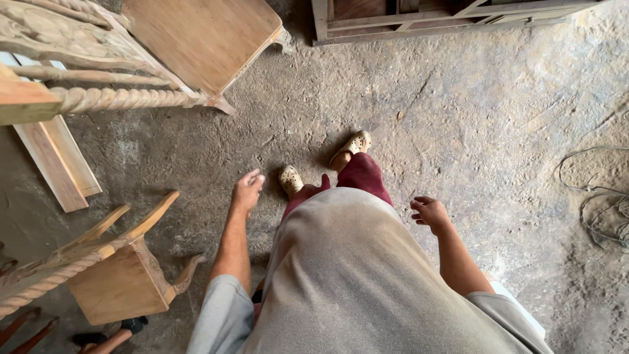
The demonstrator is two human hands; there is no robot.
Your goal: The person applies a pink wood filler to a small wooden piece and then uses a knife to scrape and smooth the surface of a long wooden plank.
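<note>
Two bare hands hang over a rough concrete floor (458,118), and neither holds anything. The left hand (247,190) has its grip slack, fingers loosely curled and empty; the right hand (429,212) is likewise empty, its grip half open with the fingers bent.

Taking the left hand as the landmark: the nearest thing is an unfinished wooden chair (121,278) lying tipped just below and to the left of it, its seat panel facing up and one curved leg pointing toward the forearm. A second wooden chair (196,39) (also bare wood, with twisted rope-like spindles) lies well above and to the left of the hand. Two flat planks (56,160) lean or lie side by side far to the left of it. Just right of the hand stand two feet in pale perforated clogs (350,145), one ahead of the other, below dark red trousers. A wooden frame (419,19) runs along the top edge, well above and right of the hand. A tangle of thin grey wire (599,210) lies far right, beyond the right hand.

Open floor spreads ahead of the hand and to its right; the left side is crowded by the chairs.
</note>
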